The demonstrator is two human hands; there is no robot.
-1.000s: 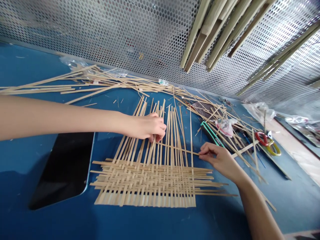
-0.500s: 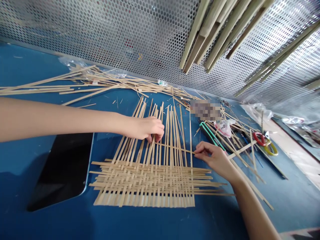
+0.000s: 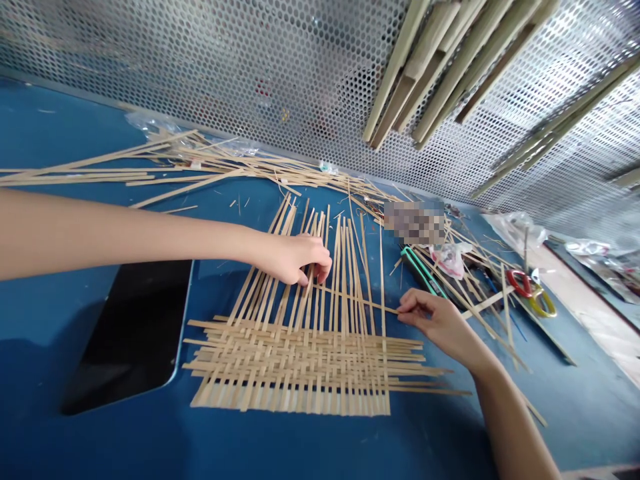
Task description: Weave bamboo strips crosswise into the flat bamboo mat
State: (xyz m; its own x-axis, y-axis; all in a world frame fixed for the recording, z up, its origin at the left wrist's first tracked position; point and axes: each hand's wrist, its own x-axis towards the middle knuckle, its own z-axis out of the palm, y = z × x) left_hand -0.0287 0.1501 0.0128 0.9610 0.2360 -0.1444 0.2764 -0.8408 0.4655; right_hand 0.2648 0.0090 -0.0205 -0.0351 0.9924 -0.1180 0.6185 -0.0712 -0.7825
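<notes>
Pinching a loose bamboo strip (image 3: 360, 300) at its end with the right hand (image 3: 437, 325), left hand (image 3: 295, 259) dipping fingers (image 3: 313, 273) among upright strips near its other end; hands well apart, not clamped together. Strip lying crosswise over uprights of half-woven bamboo mat (image 3: 295, 360), flat on blue workbench (image 3: 60, 133), just above finished rows. Loose strips (image 3: 225, 170) lying beyond, green-handled cutter (image 3: 420, 270) off to right of mat, beside right hand. Perforated metal panel (image 3: 200, 80) rising behind bench.

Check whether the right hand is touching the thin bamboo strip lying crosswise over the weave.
Touching. The head view shows the right hand pinching the end of the thin bamboo strip between its fingertips.
</notes>
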